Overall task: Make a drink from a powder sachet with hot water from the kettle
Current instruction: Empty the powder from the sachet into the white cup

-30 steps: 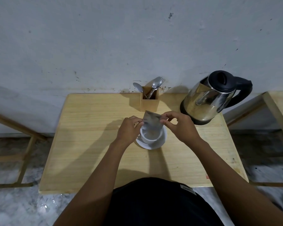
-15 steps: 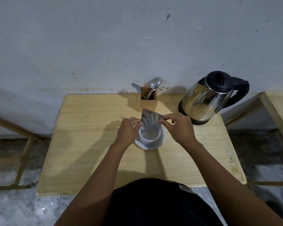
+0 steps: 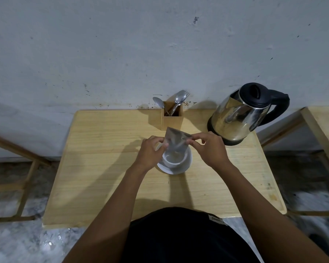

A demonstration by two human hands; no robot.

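Note:
A silvery powder sachet (image 3: 175, 139) is held upended over a white cup (image 3: 174, 160) that stands on a white saucer (image 3: 184, 166) in the middle of the wooden table (image 3: 103, 168). My left hand (image 3: 150, 151) pinches the sachet's left edge and my right hand (image 3: 209, 149) pinches its right edge. The sachet's lower end points into the cup and hides part of the rim. Some pale powder shows inside the cup. A steel kettle (image 3: 237, 116) with a black lid and handle stands at the back right of the table.
A wooden holder (image 3: 172, 120) with spoons and a fork stands at the back of the table, just behind the cup. The grey wall is right behind the table. Another wooden table (image 3: 325, 126) is at the right, and wooden frame rails (image 3: 25, 179) at the left.
Both hands stay on the sachet over the cup. The sachet has tilted slightly, its top edge slanting more to the left.

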